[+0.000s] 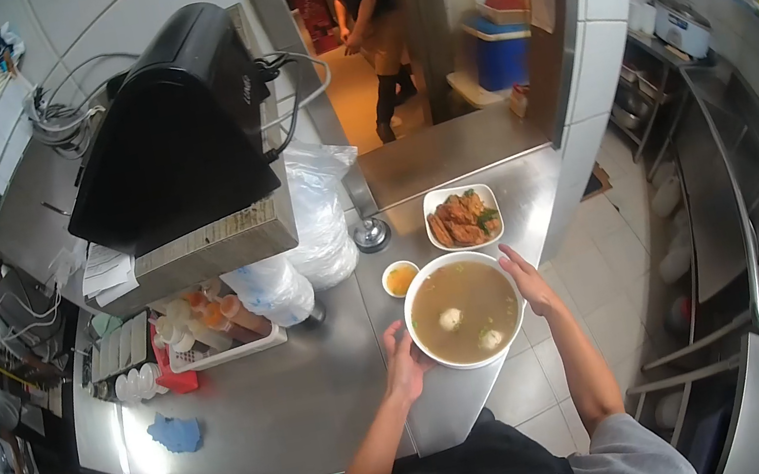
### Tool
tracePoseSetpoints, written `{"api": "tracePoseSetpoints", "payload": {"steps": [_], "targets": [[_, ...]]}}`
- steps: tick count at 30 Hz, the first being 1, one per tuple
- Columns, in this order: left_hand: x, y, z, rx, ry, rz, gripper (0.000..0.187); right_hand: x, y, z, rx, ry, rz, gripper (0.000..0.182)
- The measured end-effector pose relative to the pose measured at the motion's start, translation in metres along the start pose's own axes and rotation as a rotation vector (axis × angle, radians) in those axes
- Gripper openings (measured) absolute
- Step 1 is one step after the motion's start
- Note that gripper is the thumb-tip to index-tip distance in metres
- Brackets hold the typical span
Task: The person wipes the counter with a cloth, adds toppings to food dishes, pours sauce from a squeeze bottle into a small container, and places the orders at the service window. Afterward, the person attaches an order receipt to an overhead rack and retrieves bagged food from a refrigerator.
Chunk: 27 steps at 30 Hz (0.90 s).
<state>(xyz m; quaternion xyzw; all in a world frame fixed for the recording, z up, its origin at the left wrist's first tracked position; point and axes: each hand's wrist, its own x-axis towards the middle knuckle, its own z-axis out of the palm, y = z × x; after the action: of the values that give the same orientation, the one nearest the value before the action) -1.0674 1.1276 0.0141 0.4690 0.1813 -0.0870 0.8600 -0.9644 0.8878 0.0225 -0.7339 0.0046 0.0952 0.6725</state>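
Observation:
A large white bowl of brown broth, with two pale balls and green bits in it, is between my hands over the steel counter's right part. My left hand is against its lower left side, fingers curved round the rim. On the upper right side, my right hand grips the bowl's edge. Just beyond the bowl stands a square white dish of browned fried pieces with green leaves. A small white cup of orange-yellow sauce sits to the bowl's upper left.
Beyond the steel counter, a person stands past the pass-through window. At left are a black machine, a basket of bottles, plastic bags and a blue cloth. Steel shelving stands at right.

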Motion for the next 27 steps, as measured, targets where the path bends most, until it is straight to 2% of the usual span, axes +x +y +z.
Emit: {"api": "tracePoseSetpoints", "payload": {"steps": [5,10,13,14,15,17,19,21,23,27], "targets": [[0.007,-0.005,0.009,-0.013,0.031,0.016,0.039,0.015,-0.010,-0.007,0.024,-0.043,0.028,0.060],[0.014,-0.009,0.013,-0.052,0.037,0.037,0.040,0.034,-0.004,-0.014,-0.101,-0.056,-0.007,0.056],[0.013,-0.017,0.013,-0.070,0.038,0.040,0.039,0.035,-0.026,-0.023,-0.138,-0.019,0.145,0.055],[0.014,-0.019,0.012,-0.073,0.042,0.046,0.039,0.043,-0.024,-0.034,-0.467,0.121,-0.126,0.045],[0.015,-0.022,0.010,-0.075,0.046,0.052,0.039,0.040,-0.050,-0.037,-0.457,0.208,-0.276,0.038],[0.012,-0.031,0.003,-0.027,0.129,0.093,0.040,0.012,-0.122,-0.032,-0.217,0.191,-0.428,0.028],[0.004,-0.034,-0.007,0.083,0.218,0.149,0.041,-0.020,-0.180,-0.020,0.012,0.055,-0.582,0.020],[-0.013,-0.036,-0.030,0.040,0.200,0.247,0.037,-0.043,-0.201,-0.009,0.145,-0.188,-0.685,0.015],[-0.036,-0.029,-0.053,0.035,0.235,0.361,0.031,-0.060,-0.208,0.015,0.231,-0.456,-0.700,0.011],[-0.082,-0.014,-0.114,-0.003,0.446,0.576,0.021,-0.081,-0.207,0.075,-0.117,-0.727,-0.570,0.015]]}}
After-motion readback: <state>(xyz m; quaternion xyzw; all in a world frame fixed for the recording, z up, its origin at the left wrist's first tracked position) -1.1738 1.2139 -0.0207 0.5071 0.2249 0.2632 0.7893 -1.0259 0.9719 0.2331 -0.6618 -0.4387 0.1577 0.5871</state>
